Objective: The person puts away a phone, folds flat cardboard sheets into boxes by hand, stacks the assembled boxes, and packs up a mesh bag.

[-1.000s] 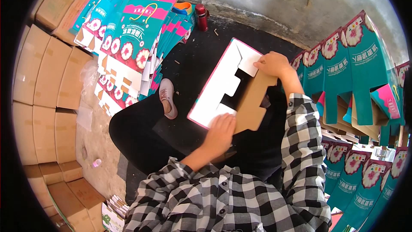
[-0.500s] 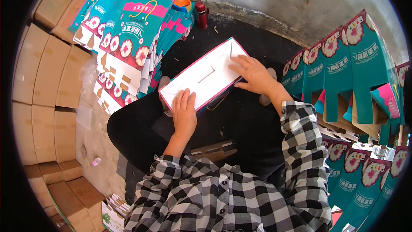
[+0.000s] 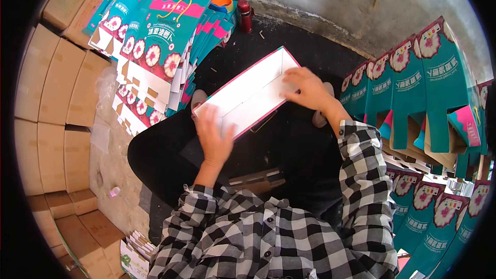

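Carton (image 3: 248,101) now opened into a box, hands (image 3: 214,142) at both ends.

Seen on the dusty concrete floor (image 3: 111,175): fanned flat teal cartons (image 3: 155,46), stacked brown boxes (image 3: 49,103), assembled teal boxes (image 3: 429,88), a red bottle (image 3: 246,15).

An open box (image 3: 248,101) lies across the person's lap, tilted from near left to far right. The left hand (image 3: 214,139) rests on its near left end, the right hand (image 3: 310,90) on its far right end. To the left of the box leans a fanned stack of flat box blanks (image 3: 155,46), and further left stand stacked cartons (image 3: 51,98) (they run along the whole left side). Behind the box, by the wall (image 3: 336,0), stands a bottle (image 3: 246,15). To the right stand rows of folded boxes (image 3: 429,88), close beside the right forearm.
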